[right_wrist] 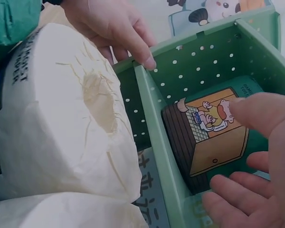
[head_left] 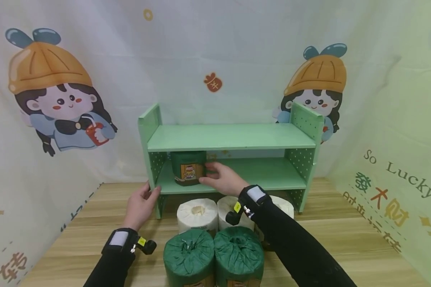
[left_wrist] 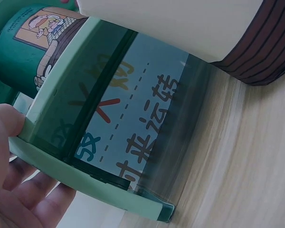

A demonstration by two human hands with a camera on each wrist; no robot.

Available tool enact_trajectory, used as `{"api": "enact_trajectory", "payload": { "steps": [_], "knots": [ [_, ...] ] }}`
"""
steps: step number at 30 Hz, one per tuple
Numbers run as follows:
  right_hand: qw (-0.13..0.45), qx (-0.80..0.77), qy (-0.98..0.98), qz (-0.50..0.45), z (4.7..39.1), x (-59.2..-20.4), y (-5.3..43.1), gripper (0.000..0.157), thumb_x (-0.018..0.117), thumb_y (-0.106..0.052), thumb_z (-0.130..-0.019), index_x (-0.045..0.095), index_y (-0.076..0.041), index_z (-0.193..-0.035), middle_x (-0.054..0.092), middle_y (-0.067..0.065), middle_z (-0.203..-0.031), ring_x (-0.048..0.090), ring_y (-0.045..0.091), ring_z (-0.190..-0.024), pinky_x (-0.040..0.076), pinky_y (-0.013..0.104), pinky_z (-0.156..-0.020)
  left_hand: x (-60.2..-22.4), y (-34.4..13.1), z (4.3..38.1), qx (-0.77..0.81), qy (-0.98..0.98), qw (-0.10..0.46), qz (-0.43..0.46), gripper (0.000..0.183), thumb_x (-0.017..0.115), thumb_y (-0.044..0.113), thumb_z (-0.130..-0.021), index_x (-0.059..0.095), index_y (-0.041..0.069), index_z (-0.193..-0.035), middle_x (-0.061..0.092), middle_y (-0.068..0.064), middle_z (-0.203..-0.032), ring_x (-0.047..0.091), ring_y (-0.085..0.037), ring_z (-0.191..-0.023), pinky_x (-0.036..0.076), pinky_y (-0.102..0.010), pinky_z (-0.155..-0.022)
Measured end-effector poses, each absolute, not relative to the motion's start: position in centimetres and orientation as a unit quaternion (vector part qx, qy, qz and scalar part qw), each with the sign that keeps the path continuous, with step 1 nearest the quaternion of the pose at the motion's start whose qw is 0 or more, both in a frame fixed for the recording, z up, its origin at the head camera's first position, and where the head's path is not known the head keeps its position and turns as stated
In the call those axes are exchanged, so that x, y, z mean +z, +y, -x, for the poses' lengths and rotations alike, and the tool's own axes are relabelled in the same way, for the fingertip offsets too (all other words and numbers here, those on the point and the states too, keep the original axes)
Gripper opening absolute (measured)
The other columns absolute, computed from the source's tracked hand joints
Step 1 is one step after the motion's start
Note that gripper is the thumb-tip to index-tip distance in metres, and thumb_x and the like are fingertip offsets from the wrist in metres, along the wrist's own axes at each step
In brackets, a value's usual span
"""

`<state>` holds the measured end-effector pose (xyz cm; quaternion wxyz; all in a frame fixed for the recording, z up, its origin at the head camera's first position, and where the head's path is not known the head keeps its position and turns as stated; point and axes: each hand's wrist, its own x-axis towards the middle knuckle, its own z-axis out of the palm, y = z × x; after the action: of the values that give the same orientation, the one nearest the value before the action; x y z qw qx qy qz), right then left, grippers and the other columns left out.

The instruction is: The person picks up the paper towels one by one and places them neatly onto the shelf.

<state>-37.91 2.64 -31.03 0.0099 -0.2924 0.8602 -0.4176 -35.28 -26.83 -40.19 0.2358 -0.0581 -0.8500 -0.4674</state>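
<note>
One hand on shelf edge

Along the lower shelf you have open room to the right of your right hand, as far as the perforated side panel. The upper shelf roofs that bay, barring you from above; at the left the green-wrapped toilet roll fills the way. Out front, white-wrapped rolls and two green-wrapped rolls obstruct a low approach. Beyond your right sleeve, the table lies open.
</note>
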Motion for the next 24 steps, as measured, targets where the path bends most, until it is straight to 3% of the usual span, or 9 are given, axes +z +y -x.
{"api": "enact_trajectory", "payload": {
  "steps": [6, 13, 24],
  "knots": [
    [0.01, -0.424, 0.852, 0.306, 37.0, -30.7, 3.2, 0.065, 0.065, -0.034, -0.099, 0.036, -0.004, -0.149, 0.04, 0.008, -0.149, 0.049, 0.02, -0.122, 0.049, 0.038, -0.097, -40.2, -27.0, 35.2, -0.466, -0.85, 0.238, 0.056, 0.056, 0.055, 0.046, -0.101, 0.046, 0.016, -0.148, 0.055, -0.015, -0.135, 0.058, -0.027, -0.111, 0.053, -0.051, -0.088],
    [0.007, -0.457, 0.821, 0.343, 35.7, -30.7, 4.9, 0.061, 0.065, -0.031, -0.099, 0.038, -0.007, -0.149, 0.041, 0.01, -0.148, 0.046, 0.029, -0.125, 0.047, 0.044, -0.099, -40.2, -27.0, 35.2, -0.466, -0.853, 0.231, 0.051, 0.055, 0.055, 0.046, -0.102, 0.046, 0.016, -0.148, 0.053, -0.015, -0.137, 0.057, -0.028, -0.114, 0.052, -0.051, -0.09],
    [-0.002, -0.492, 0.785, 0.376, 32.5, -30.1, 8.6, 0.055, 0.064, -0.027, -0.1, 0.041, -0.015, -0.148, 0.045, -0.001, -0.144, 0.046, 0.021, -0.125, 0.045, 0.042, -0.102, -40.2, -26.9, 35.2, -0.471, -0.851, 0.225, 0.054, 0.055, 0.055, 0.045, -0.102, 0.045, 0.016, -0.148, 0.052, -0.015, -0.137, 0.056, -0.029, -0.115, 0.051, -0.052, -0.09]
  ]
}}
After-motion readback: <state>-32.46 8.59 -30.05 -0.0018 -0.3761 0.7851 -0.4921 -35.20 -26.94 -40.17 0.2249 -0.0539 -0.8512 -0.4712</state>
